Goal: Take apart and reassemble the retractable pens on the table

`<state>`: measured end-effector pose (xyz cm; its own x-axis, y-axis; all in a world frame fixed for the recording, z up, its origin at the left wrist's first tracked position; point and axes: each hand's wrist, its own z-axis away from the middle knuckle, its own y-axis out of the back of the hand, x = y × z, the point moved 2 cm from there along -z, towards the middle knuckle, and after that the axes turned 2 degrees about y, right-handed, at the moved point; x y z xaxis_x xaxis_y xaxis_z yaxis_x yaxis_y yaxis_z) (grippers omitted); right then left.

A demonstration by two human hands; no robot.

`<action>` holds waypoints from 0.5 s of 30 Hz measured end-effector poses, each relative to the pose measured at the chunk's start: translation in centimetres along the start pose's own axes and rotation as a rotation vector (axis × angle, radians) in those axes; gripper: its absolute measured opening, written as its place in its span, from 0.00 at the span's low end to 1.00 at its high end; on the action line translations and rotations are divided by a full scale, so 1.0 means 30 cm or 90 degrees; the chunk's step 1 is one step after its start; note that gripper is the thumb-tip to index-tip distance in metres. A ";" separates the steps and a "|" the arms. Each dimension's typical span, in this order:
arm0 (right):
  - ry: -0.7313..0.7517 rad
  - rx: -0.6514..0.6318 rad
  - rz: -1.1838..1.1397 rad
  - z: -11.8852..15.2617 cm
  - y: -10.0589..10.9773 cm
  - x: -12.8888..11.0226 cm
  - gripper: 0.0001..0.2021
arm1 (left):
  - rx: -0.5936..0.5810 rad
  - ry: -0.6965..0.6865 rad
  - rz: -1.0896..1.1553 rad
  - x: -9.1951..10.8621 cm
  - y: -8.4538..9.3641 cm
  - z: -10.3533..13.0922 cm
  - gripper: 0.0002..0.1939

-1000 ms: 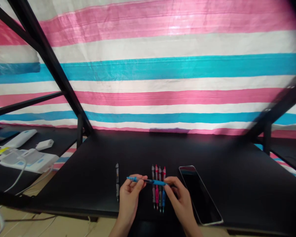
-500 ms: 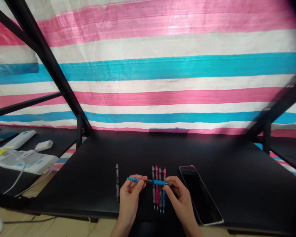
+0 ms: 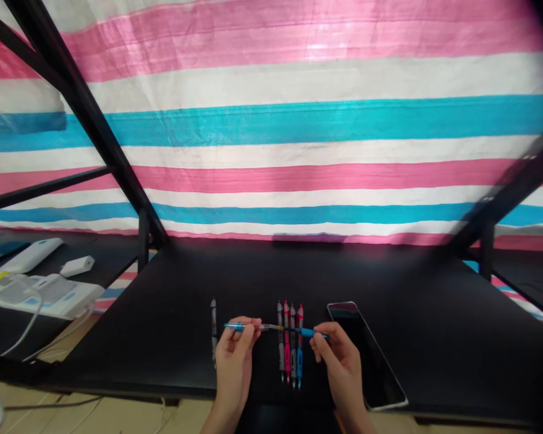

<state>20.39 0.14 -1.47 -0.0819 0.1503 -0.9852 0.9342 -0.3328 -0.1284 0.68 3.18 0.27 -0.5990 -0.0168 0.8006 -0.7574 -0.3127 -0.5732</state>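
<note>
My left hand [image 3: 236,358] pinches the clear pen barrel [image 3: 265,327], whose light-blue end points left. Between thumb and fingers, my right hand [image 3: 339,355] holds the blue grip section [image 3: 308,332]. A thin refill spans the gap between the two pen parts. Beneath it, several pens [image 3: 287,355] lie side by side on the black table [image 3: 163,337], with grey, pink and blue grips. A single grey-and-black pen [image 3: 214,325] lies just left of my left hand, partly hidden by it.
A phone [image 3: 375,367] with a dark screen lies right of my right hand, which covers part of its edge. At the far left are a white power strip [image 3: 67,298], a charger [image 3: 78,266] and cables. Black frame bars rise at both sides.
My hands have moved apart, the right one to the right and the left one slightly left. The blue pen has come apart into two sections, exposing the refill between them.
</note>
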 end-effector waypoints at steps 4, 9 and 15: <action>0.012 -0.005 -0.038 0.003 0.011 0.021 0.09 | 0.017 -0.011 0.038 0.008 -0.003 -0.002 0.16; 0.024 -0.005 -0.056 0.005 0.014 0.030 0.07 | -0.009 0.000 0.032 0.012 -0.004 0.000 0.14; 0.032 -0.010 -0.051 0.006 0.017 0.031 0.07 | -0.038 0.008 0.012 0.008 -0.001 -0.002 0.13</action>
<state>20.74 -0.06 -2.47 -0.1393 0.2224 -0.9649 0.9305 -0.3038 -0.2044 0.55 3.22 0.46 -0.6163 -0.0101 0.7875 -0.7598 -0.2553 -0.5979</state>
